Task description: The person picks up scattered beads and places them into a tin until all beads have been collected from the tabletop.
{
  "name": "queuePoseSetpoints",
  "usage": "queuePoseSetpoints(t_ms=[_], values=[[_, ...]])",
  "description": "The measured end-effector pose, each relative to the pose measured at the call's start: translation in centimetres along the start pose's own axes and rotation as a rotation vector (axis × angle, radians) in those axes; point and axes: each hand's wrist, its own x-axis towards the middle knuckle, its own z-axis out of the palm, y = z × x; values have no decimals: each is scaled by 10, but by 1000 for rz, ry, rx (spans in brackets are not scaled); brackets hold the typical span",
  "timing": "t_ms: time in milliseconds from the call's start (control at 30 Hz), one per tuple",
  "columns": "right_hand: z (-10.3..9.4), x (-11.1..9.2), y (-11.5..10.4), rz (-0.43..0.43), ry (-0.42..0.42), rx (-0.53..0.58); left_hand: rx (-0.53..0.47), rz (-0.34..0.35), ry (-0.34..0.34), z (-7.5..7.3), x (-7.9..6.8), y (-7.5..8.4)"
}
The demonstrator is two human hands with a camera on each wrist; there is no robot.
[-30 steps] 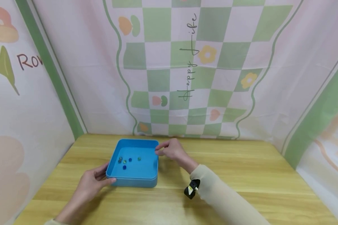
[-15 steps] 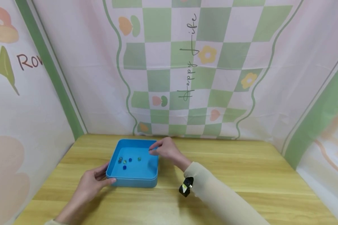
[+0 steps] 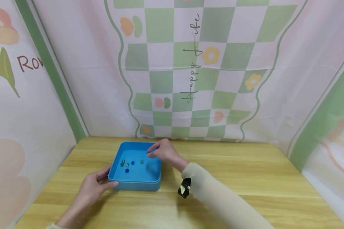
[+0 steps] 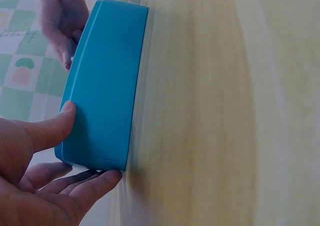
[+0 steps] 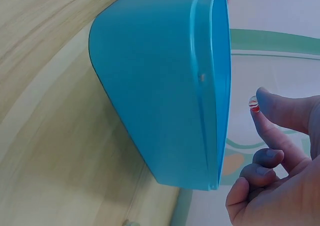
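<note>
A square blue plastic box point(image 3: 137, 185) stands on the table, its top uncovered. Several glass marbles lie on its floor, among them a dark blue marble point(image 3: 127, 170) and a greenish marble point(image 3: 141, 162). My left hand point(image 3: 92, 187) grips the box's near left corner, thumb on the front wall and fingers along the left side; the left wrist view shows this thumb point(image 4: 57, 128) pressed near the rim. Over the box's right part, my right hand point(image 3: 167, 153) pinches a clear marble with a red swirl point(image 5: 254, 105) between thumb and index finger. The other right fingers are curled.
The wood-grain table point(image 3: 232, 178) extends to the right of the box. Behind it hangs a printed curtain point(image 3: 172, 79), close to the table's back edge. A small black device point(image 3: 184, 188) is worn at the right wrist. A cut-off small thing point(image 5: 131, 222) at the frame's bottom is unclear.
My right hand has moved left, from the box's right rim to over its inside, still pinching the marble. My left hand and the box have stayed in place.
</note>
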Motion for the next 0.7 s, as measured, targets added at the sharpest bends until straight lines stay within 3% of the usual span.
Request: queuePoseSetpoints(t_ms=[700], values=[[19, 9, -21, 11, -40, -39, 0, -21, 5, 0, -1, 3]])
